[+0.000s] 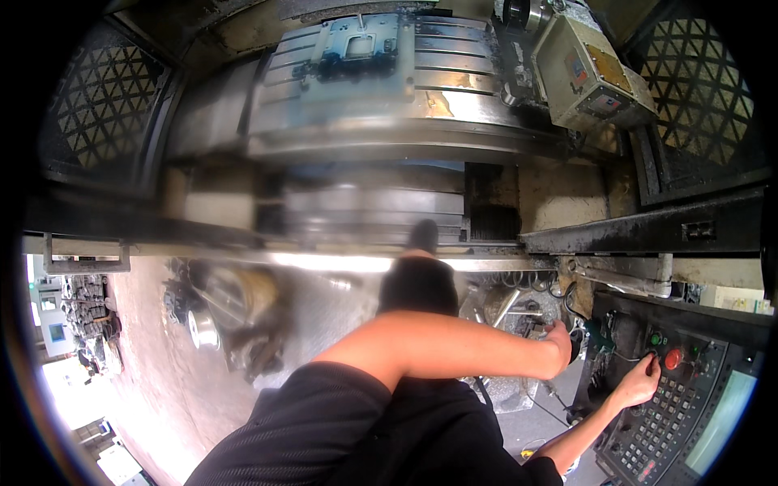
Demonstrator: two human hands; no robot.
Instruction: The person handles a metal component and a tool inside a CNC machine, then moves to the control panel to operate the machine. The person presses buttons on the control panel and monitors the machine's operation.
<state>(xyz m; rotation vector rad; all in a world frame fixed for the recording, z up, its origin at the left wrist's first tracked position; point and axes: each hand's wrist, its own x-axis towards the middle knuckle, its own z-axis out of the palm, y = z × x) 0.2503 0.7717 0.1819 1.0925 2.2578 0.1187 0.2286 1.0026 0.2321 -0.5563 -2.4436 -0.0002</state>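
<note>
- The right hand (636, 382) rests on the dark machine control panel (689, 405) near its upper left corner, fingers together, fingertip pressing just left of the round red button (673, 359).
- The left hand (559, 344) reaches across toward a black knob (574, 347) by the panel's left edge; whether its grip is closed, I cannot tell.
- A grey slotted metal machine table (454, 73) stands above, blurred.

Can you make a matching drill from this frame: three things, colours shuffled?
Things:
1. round button by the right hand
2. small button to its left on the control panel
3. sleeve of the left arm

Colours:
A. black
B. red
C. green

Pairs: 1-B, 2-C, 3-A
</note>
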